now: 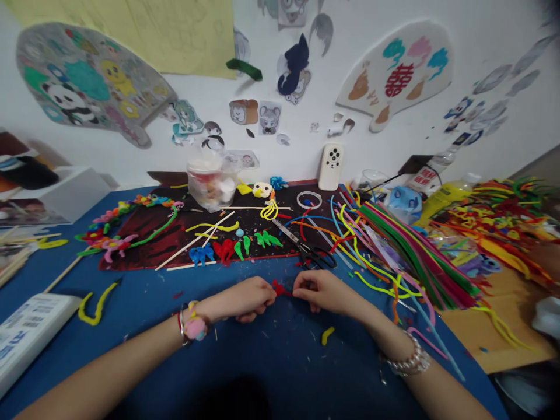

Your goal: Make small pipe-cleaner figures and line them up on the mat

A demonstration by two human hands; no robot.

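Note:
Between my two hands is a short red pipe cleaner [282, 289], bunched toward its left end. My left hand [257, 298] pinches that left end, with the fingers curled in. At the other end, my right hand [318, 289] grips it between thumb and fingertips. Just beyond my right hand lie black-handled scissors [312, 254], their blades pointing away to the left. Small bent pipe-cleaner pieces sit in a row beyond my hands: blue ones [202, 255], red ones [224, 252] and green ones [268, 238]. A yellow scrap [327, 335] rests nearer to me.
A large bundle of coloured pipe cleaners [420, 256] spreads over the right side. Thin wooden sticks [195, 240] lie on the dark mat. A colourful pipe-cleaner garland [126, 224] is at left, near a white box [37, 332]. A phone [331, 167] leans against the wall.

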